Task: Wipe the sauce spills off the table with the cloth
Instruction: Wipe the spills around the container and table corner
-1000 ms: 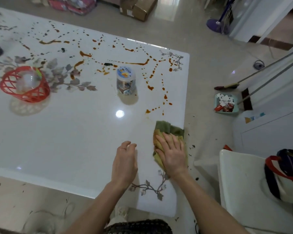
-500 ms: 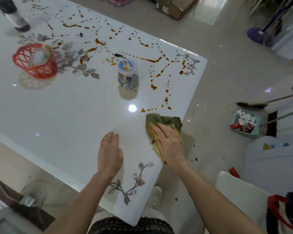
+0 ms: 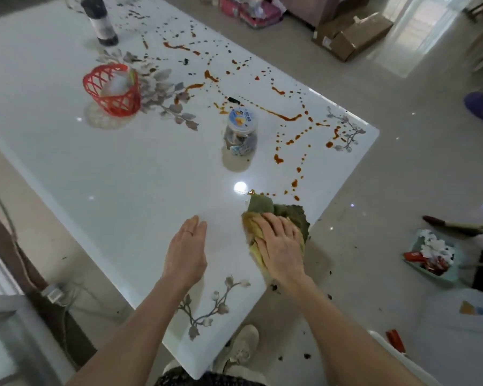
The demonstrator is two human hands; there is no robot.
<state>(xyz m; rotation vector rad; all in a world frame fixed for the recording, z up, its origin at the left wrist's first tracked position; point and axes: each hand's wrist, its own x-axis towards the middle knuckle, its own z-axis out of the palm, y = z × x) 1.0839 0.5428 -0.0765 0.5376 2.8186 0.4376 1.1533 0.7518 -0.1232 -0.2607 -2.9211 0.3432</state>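
Moved: cloth had slid forward under the right hand; its far edge touched the nearest sauce spills.
Grip: fingers straight, palm pressing cloth flat near the table edge.
Idle: left hand lay flat beside it, fingers together.

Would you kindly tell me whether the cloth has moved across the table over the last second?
Yes. The cloth under the right hand has slid forward toward the jar; its front edge now reaches the nearest sauce drops.
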